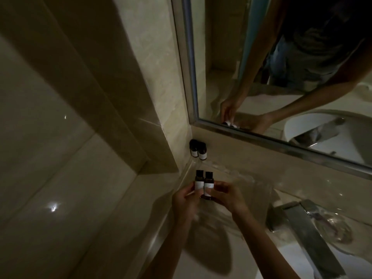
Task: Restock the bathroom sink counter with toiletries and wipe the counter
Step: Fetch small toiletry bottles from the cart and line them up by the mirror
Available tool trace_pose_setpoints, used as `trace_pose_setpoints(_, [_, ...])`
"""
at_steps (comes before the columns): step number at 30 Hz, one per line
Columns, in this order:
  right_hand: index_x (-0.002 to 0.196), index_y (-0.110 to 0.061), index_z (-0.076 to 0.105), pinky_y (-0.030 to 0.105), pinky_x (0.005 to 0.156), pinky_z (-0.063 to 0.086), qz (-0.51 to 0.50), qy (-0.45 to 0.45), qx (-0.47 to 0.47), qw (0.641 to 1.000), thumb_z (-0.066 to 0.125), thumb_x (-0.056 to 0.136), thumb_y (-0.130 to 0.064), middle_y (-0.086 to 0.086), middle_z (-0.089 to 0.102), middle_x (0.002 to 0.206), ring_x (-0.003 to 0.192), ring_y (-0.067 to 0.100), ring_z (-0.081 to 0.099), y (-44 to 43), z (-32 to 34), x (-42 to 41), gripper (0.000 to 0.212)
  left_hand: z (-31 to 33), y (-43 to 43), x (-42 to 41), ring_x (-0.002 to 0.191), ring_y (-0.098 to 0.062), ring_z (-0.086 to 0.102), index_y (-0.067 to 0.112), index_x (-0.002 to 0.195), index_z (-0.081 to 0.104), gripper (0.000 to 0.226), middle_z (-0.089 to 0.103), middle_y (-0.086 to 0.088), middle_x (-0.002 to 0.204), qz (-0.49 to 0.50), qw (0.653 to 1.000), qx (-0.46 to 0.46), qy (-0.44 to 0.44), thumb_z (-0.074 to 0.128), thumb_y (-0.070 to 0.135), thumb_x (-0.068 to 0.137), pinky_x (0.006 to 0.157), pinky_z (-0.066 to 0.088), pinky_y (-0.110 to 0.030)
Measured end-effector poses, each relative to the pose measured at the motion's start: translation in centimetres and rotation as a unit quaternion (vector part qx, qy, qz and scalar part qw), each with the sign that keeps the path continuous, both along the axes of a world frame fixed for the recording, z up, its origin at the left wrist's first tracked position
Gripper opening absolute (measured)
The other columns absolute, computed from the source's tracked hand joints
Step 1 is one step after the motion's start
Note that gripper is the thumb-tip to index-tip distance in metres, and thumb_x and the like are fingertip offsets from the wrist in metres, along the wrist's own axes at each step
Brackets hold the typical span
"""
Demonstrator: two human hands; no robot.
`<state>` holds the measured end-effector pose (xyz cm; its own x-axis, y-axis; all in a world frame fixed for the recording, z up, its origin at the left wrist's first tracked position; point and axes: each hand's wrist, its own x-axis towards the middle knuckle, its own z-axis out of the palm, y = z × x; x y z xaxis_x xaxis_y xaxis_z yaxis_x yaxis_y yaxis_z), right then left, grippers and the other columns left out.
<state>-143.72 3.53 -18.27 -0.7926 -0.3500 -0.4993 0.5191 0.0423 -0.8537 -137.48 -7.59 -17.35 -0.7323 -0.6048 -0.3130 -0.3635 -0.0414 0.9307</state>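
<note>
I saw left hand and right hand pinching the upright held bottles, one each, corner bottles straight ahead on the worktop, equally near.

Bare forearms fill the lower middle; the mirror, upper right, dimly reflects a dark top and blue jeans.

Four bottles were counted: one held pair and one corner pair. Two hands were counted, the left hand and the right hand. One faucet and one mirror were counted.
</note>
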Motion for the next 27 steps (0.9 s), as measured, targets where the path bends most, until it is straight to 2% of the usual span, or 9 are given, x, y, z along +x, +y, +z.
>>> trace_pose_setpoints(2, [0.091, -0.011, 0.069, 0.02, 0.066, 0.055, 0.004, 0.02, 0.006, 1.0, 0.074, 0.079, -0.004, 0.002, 0.071, 0.086, 0.078, 0.013, 0.068, -0.4, -0.4, -0.2, 0.014, -0.3, -0.3, -0.2, 0.074, -0.002, 0.068, 0.026, 0.086, 0.073, 0.003, 0.074, 0.008, 0.077, 0.01, 1.0, 0.005, 0.008, 0.071, 0.025, 0.085, 0.059, 0.045, -0.007])
trace_pose_setpoints(5, [0.085, -0.021, 0.069, 0.019, 0.066, 0.054, -0.007, 0.087, 0.026, 0.996, 0.075, 0.078, -0.004, -0.006, 0.072, 0.081, 0.078, 0.008, 0.069, -0.8, -0.8, -0.4, 0.019, -0.9, -0.4, -0.2, 0.079, -0.004, 0.07, 0.016, 0.096, 0.075, 0.012, 0.075, 0.002, 0.084, 0.029, 0.999, 0.022, 0.025, 0.071, 0.021, 0.085, 0.063, 0.049, -0.012])
trace_pose_setpoints(7, [0.089, -0.017, 0.069, 0.021, 0.066, 0.055, -0.046, 0.112, 0.019, 0.992, 0.074, 0.078, -0.001, -0.004, 0.072, 0.085, 0.078, 0.01, 0.069, -1.1, -0.8, -0.7, 0.02, -1.1, -0.1, 0.0, 0.082, -0.005, 0.07, 0.02, 0.097, 0.074, 0.013, 0.075, 0.003, 0.086, 0.045, 0.998, 0.038, 0.028, 0.072, 0.021, 0.084, 0.067, 0.051, -0.017])
trace_pose_setpoints(10, [0.099, -0.011, 0.064, 0.012, 0.06, 0.05, -0.102, 0.15, 0.039, 0.983, 0.072, 0.081, -0.002, -0.004, 0.068, 0.091, 0.08, 0.007, 0.066, -1.9, -0.7, -2.2, 0.022, -1.6, -0.1, 0.2, 0.085, -0.004, 0.069, 0.02, 0.1, 0.075, 0.017, 0.075, 0.005, 0.089, 0.053, 0.998, 0.032, 0.033, 0.071, 0.025, 0.084, 0.072, 0.053, -0.019])
trace_pose_setpoints(15, [0.108, -0.016, 0.062, 0.015, 0.076, 0.052, -0.141, 0.217, 0.054, 0.964, 0.07, 0.083, -0.004, -0.003, 0.065, 0.102, 0.096, 0.008, 0.063, -3.5, -1.4, -4.2, 0.029, -2.1, -0.3, 0.0, 0.086, -0.011, 0.07, 0.005, 0.107, 0.072, 0.024, 0.075, -0.004, 0.093, 0.064, 0.996, 0.04, 0.049, 0.071, 0.007, 0.083, 0.071, 0.054, -0.018])
trace_pose_setpoints(19, [0.107, -0.014, 0.063, 0.008, 0.076, 0.048, -0.22, 0.264, 0.067, 0.937, 0.071, 0.083, -0.004, 0.002, 0.057, 0.107, 0.092, -0.002, 0.06, -4.8, -1.9, -4.4, 0.027, -2.2, -0.1, 0.0, 0.084, -0.008, 0.07, -0.001, 0.109, 0.069, 0.026, 0.074, -0.01, 0.095, 0.073, 0.994, 0.062, 0.051, 0.069, 0.002, 0.083, 0.067, 0.052, -0.015])
trace_pose_setpoints(21, [0.11, -0.008, 0.064, 0.006, 0.074, 0.048, -0.235, 0.276, 0.08, 0.929, 0.071, 0.084, -0.006, 0.001, 0.056, 0.106, 0.09, -0.006, 0.059, -5.1, -2.2, -4.5, 0.027, -2.3, 0.0, 0.0, 0.083, -0.006, 0.07, -0.002, 0.112, 0.067, 0.028, 0.073, -0.011, 0.097, 0.075, 0.994, 0.06, 0.049, 0.068, 0.0, 0.084, 0.067, 0.052, -0.014])
trace_pose_setpoints(24, [0.109, -0.006, 0.064, 0.004, 0.072, 0.046, -0.233, 0.301, 0.107, 0.919, 0.069, 0.085, -0.008, 0.001, 0.055, 0.106, 0.089, -0.013, 0.057, -5.4, -2.8, -4.6, 0.024, -2.4, 0.1, 0.2, 0.088, -0.011, 0.07, -0.003, 0.113, 0.066, 0.03, 0.072, -0.014, 0.1, 0.078, 0.993, 0.072, 0.059, 0.067, -0.001, 0.084, 0.068, 0.053, -0.015])
trace_pose_setpoints(27, [0.109, -0.004, 0.063, 0.001, 0.072, 0.043, -0.227, 0.329, 0.133, 0.907, 0.068, 0.085, -0.004, 0.003, 0.055, 0.107, 0.088, -0.012, 0.055, -5.6, -2.8, -4.6, 0.024, -2.4, 0.4, 0.4, 0.091, -0.013, 0.07, 0.0, 0.114, 0.066, 0.031, 0.073, -0.011, 0.102, 0.068, 0.993, 0.083, 0.058, 0.068, 0.002, 0.084, 0.071, 0.054, -0.016])
